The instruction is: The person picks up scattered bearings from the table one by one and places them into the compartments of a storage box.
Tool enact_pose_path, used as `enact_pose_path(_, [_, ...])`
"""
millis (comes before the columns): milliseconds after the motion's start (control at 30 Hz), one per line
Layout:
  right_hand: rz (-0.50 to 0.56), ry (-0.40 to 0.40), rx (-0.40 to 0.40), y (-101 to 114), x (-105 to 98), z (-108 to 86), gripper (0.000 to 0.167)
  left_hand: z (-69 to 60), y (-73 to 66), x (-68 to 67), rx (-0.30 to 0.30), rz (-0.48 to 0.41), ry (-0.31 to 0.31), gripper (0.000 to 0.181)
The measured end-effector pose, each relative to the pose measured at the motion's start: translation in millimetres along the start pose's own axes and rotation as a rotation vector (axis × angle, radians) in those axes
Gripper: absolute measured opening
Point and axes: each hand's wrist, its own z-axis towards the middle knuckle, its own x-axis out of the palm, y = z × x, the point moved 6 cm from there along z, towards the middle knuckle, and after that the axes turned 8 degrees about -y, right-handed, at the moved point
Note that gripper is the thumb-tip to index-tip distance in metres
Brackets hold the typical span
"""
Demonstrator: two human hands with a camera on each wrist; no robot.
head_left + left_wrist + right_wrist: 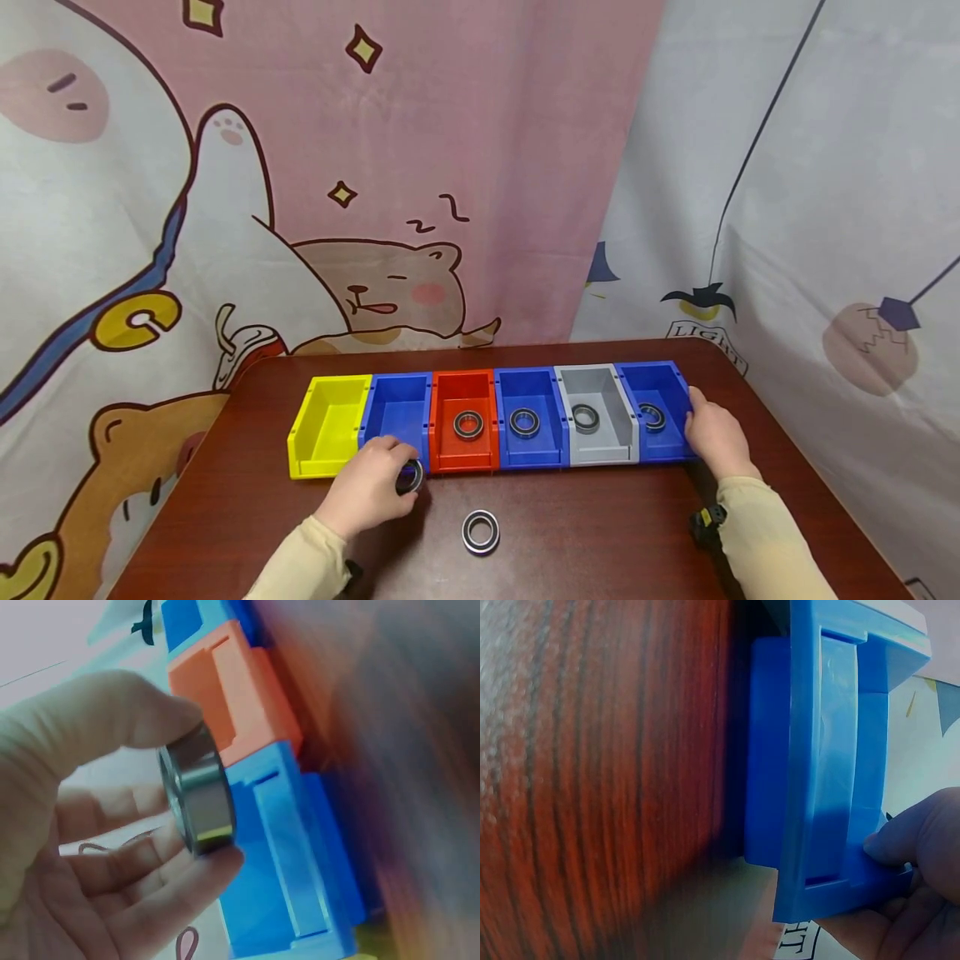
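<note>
Between thumb and fingertips my left hand (372, 486) pinches a ball bearing (200, 793), held in front of the second bin from the left, a blue bin (397, 417). My right hand (716, 432) grips the side wall of the blue bin (832, 765) at the right end of the row, its thumb inside the wall. One loose bearing (481, 547) lies flat on the table before the bins. Single bearings lie in the red bin (465, 383), the middle blue bin (530, 451), the grey bin (603, 454) and the right-end blue bin.
A yellow bin (330, 417) stands at the left end of the joined row. The bins sit on a dark red-brown wooden table (585, 533). Behind the table hangs a printed curtain (525, 167). A black strap with a small device (707, 525) is at the right wrist.
</note>
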Motion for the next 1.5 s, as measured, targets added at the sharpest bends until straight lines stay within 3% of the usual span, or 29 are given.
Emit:
enact_pose_path(100, [0.000, 0.001, 0.003, -0.2, -0.4, 0.3, 0.051, 5.0, 6.6, -6.0, -0.078, 0.000, -0.036, 0.044])
enact_pose_path(200, [0.002, -0.001, 0.003, -0.4, -0.6, 0.7, 0.052, 9.8, 11.3, -10.3, -0.114, 0.007, -0.063, 0.044])
enact_pose_path(400, [0.005, 0.005, 0.008, -1.2, 1.4, 0.8, 0.052, 19.2, 17.8, -16.1, -0.132, 0.005, -0.107, 0.045])
enact_pose_path(800, [0.011, -0.010, -0.011, -0.6, 0.7, 0.3, 0.050, 40.3, 30.5, -15.6, -0.171, 0.084, -0.127, 0.044])
enact_pose_path(1033, [0.010, -0.030, -0.030, -2.0, 1.0, 0.9, 0.049, 48.5, 39.5, -4.6, -0.185, 0.123, -0.128, 0.044])
enact_pose_path(1200, [0.005, -0.019, -0.019, -1.8, 0.5, 1.5, 0.049, 52.8, 46.7, 9.4, -0.188, 0.147, -0.091, 0.040])
enact_pose_path(1500, [0.003, -0.008, -0.013, -1.4, 1.3, 1.8, 0.049, 58.9, 51.6, 31.8, -0.147, 0.193, -0.051, 0.025])
